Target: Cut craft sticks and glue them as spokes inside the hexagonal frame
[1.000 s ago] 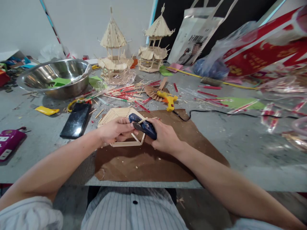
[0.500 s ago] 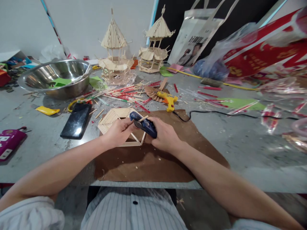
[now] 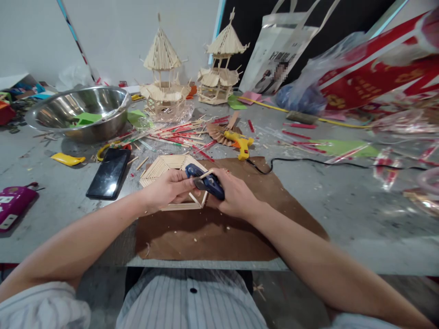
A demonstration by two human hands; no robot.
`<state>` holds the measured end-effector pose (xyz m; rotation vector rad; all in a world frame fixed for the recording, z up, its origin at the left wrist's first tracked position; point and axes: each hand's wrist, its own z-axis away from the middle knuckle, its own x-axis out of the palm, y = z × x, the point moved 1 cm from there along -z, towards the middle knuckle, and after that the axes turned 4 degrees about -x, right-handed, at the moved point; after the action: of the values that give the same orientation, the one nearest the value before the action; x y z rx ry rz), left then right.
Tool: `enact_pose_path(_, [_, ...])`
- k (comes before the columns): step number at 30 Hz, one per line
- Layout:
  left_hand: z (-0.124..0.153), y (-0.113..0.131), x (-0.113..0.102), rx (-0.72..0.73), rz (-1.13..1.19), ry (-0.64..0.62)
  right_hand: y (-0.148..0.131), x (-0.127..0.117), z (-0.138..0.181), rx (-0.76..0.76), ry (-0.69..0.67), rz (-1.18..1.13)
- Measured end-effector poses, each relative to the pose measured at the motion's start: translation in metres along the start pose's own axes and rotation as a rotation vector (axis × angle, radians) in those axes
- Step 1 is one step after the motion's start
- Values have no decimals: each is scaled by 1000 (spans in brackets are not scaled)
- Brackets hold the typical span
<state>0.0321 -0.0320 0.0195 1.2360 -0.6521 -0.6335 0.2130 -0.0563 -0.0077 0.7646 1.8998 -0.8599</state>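
Observation:
My right hand (image 3: 231,194) is closed around a dark blue cutter (image 3: 205,180) with handles pointing up left. My left hand (image 3: 168,189) pinches a thin wooden stick (image 3: 206,174) that passes through the cutter's jaws. Both hands hover over a flat hexagonal frame of wooden sticks (image 3: 164,167), which lies on a brown sheet (image 3: 219,228) on the grey table. My left hand covers part of the frame's front edge.
A black phone (image 3: 109,172) lies left of the frame, a steel bowl (image 3: 77,112) behind it. A yellow glue gun (image 3: 240,142) with a black cord, loose red and wooden sticks (image 3: 174,132) and two stick pagodas (image 3: 163,77) stand further back. Plastic bags crowd the right side.
My left hand shifted slightly back and forth at the cutter, adjusting the stick in the jaws. The right hand and cutter stayed nearly in place.

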Motion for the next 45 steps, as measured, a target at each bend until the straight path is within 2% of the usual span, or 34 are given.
enact_pose_path(4, [-1, -3, -1, -48, 234, -147, 0, -1, 1, -32, -8, -16])
enact_pose_path(8, [-1, -6, -4, -102, 314, -235, 0, -2, 1, -36, -44, -15])
enact_pose_path(11, [0, -6, -5, -105, 318, -240, 0, -2, 1, -30, -60, -4])
enact_pose_path(16, [-1, -4, -2, -55, 266, -176, 1, -2, 1, 3, -75, 11])
enact_pose_path(21, [-1, 0, 0, 32, 9, -27, -1, -4, -1, 78, -83, -2])
enact_pose_path(27, [-4, -4, 2, 378, -594, 428, -2, -3, -2, 161, -78, 21])
enact_pose_path(30, [-6, -9, 2, 434, -740, 516, -2, -1, -2, 179, -61, 20])
enact_pose_path(35, [-6, -7, 0, 438, -657, 409, -2, -3, -2, 153, -68, -12])
enact_pose_path(37, [-5, -4, 0, 398, -579, 345, -2, -4, -2, 135, -82, -13])
enact_pose_path(42, [-4, -1, -7, 115, -258, 95, -1, -4, -2, 88, -93, -6])
enact_pose_path(45, [-3, -3, -12, -32, -45, 0, -2, -4, -1, 62, -77, -1])
